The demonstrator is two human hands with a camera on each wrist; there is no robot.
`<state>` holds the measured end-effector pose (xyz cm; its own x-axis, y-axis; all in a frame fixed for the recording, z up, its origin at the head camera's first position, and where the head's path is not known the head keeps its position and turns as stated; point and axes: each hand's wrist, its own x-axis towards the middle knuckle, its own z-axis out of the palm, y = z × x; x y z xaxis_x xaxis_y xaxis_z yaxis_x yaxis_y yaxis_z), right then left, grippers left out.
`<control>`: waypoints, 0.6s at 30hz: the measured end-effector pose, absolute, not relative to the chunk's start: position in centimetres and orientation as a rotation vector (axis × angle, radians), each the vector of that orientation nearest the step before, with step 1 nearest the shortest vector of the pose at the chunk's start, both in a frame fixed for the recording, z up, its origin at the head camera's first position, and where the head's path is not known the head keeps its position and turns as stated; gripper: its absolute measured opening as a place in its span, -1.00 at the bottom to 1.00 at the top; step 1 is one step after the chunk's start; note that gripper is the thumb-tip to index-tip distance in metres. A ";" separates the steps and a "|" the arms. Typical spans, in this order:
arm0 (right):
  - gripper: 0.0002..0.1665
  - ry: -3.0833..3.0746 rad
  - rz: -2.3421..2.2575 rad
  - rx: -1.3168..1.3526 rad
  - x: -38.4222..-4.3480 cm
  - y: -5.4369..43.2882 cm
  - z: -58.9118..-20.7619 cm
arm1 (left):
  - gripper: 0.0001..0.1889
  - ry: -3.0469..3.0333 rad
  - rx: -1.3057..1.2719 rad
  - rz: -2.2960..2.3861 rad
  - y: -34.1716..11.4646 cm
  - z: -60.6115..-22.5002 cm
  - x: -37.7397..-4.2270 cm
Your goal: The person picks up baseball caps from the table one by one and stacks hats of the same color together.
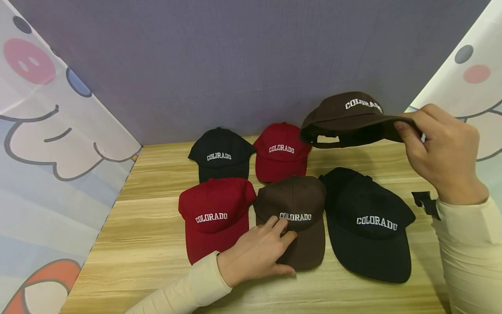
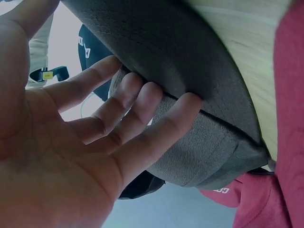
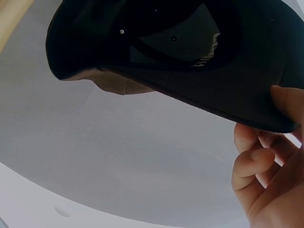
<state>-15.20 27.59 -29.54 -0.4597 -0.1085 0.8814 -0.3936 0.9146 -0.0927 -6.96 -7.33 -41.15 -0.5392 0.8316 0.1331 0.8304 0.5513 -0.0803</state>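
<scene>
At the back right, my right hand pinches the brim of a brown baseball cap between thumb and fingers, holding it raised above the table. The right wrist view shows the underside of this cap. My left hand lies over a second brown cap in the front row, its fingertips at the seam where brim meets crown. In the left wrist view, the fingers are loosely bent against that cap. White COLORADO lettering marks both caps.
On the wooden table, a red cap lies left of the front brown cap and a large black cap right of it. Behind are a dark cap and another red cap, near a grey wall.
</scene>
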 end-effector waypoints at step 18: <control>-0.61 -1.989 0.364 0.391 -14.9 27.5 -29.6 | -0.45 -2.661 -1.417 -0.054 -7.8 -40.8 -7.4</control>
<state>-14.92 27.55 -29.55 -0.4162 -0.1135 0.9022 -0.4256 0.9011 -0.0830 -7.35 -7.85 -40.77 -0.5519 0.8241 0.1278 0.8285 0.5592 -0.0278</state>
